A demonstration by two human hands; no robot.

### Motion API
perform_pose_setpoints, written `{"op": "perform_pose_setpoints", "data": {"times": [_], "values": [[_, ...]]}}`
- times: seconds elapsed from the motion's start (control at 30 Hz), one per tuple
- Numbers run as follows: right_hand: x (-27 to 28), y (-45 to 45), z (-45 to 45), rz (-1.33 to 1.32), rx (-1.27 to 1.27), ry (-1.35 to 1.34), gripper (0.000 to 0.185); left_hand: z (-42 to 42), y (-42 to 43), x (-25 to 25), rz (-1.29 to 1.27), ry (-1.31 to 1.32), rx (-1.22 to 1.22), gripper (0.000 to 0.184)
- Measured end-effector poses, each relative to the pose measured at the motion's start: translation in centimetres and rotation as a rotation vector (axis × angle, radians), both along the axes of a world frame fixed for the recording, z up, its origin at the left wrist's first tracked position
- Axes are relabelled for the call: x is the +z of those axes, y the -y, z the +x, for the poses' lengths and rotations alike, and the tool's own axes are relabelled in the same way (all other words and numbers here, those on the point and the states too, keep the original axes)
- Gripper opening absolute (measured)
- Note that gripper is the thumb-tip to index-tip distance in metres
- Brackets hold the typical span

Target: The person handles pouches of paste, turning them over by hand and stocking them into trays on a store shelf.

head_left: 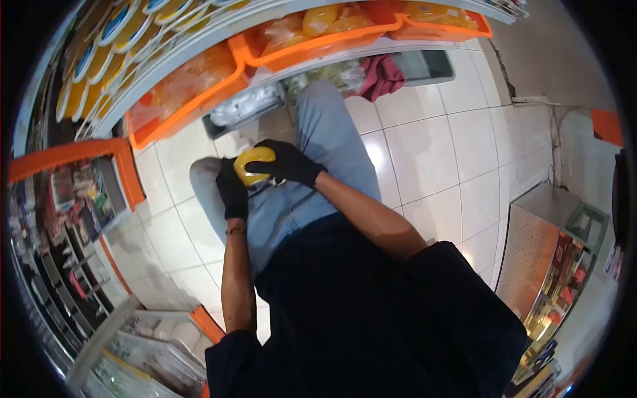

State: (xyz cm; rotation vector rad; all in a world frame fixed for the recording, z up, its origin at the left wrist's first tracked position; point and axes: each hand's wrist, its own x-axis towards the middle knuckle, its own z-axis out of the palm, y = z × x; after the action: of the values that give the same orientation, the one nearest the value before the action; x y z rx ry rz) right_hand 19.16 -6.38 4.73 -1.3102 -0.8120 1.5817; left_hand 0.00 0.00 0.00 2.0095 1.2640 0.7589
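Note:
A rounded yellow item (255,156), partly in what looks like clear plastic, is between my two black-gloved hands above my lap. My left hand (232,190) grips its left side with closed fingers. From the right, my right hand (290,163) wraps over it, with the thumb across its front. My jeans (332,126) are beneath and beside the hands. The underside of the item is hidden.
Orange bins (192,119) with yellow bagged items line the shelf ahead. Below them are a dark tray of clear plastic (247,106) and a maroon cloth (383,78). Shelves stand left; a metal cabinet (527,252) stands right on the tiled floor (424,146).

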Motion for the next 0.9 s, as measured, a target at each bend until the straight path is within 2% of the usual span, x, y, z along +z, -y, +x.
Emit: {"op": "perform_pose_setpoints", "data": {"times": [0.03,0.07,0.13,0.17,0.2,0.23,0.27,0.37,0.47,0.5,0.6,0.7,0.9], "values": [[-1.2,-0.1,-0.2,0.011,0.012,0.002,0.044,-1.0,-0.6,-2.0,-0.031,-0.088,-0.020,0.030],[-4.2,-0.4,-1.1,0.205,-0.042,0.094,0.042,-0.2,-0.2,-0.8,0.028,-0.028,-0.037,0.028],[-3.8,-0.4,-1.1,0.196,-0.111,0.091,0.039,0.1,-0.3,-1.9,0.427,-0.076,-0.017,0.028],[-3.6,-0.1,-1.2,0.193,-0.123,0.085,0.035,1.0,0.1,0.8,0.139,-0.056,0.018,0.028],[-3.2,-0.3,-1.1,0.194,-0.136,0.085,0.032,0.8,-0.1,0.5,0.014,-0.024,0.040,0.030],[-1.7,-0.1,-0.9,0.004,-0.111,-0.043,0.033,0.5,-0.4,0.5,0.019,-0.097,0.018,0.029],[-1.9,-0.3,-1.1,0.031,-0.139,-0.035,0.033,0.3,-0.4,0.5,0.016,-0.165,-0.008,0.028],[-3.3,-0.4,-1.1,0.119,-0.186,0.009,0.031,0.6,0.0,0.5,-0.223,0.260,-0.008,0.024],[-2.7,-0.3,-1.2,0.298,-0.159,0.158,0.032,1.3,0.2,2.4,-0.238,0.176,-0.152,0.032],[-4.0,-0.3,-1.6,0.358,-0.202,0.155,0.038,1.0,0.0,2.1,-0.214,0.221,-0.170,0.036],[-3.2,-0.2,-1.5,0.378,-0.179,0.213,0.039,1.2,0.4,3.5,-0.287,0.260,-0.111,0.035],[-3.1,-0.5,-1.6,0.451,-0.191,0.363,0.040,0.8,0.2,2.7,-0.291,0.263,-0.080,0.033],[-1.5,-0.2,-1.9,0.195,-0.185,0.108,0.040,0.7,0.3,2.5,-0.289,0.247,0.004,0.036]]}}
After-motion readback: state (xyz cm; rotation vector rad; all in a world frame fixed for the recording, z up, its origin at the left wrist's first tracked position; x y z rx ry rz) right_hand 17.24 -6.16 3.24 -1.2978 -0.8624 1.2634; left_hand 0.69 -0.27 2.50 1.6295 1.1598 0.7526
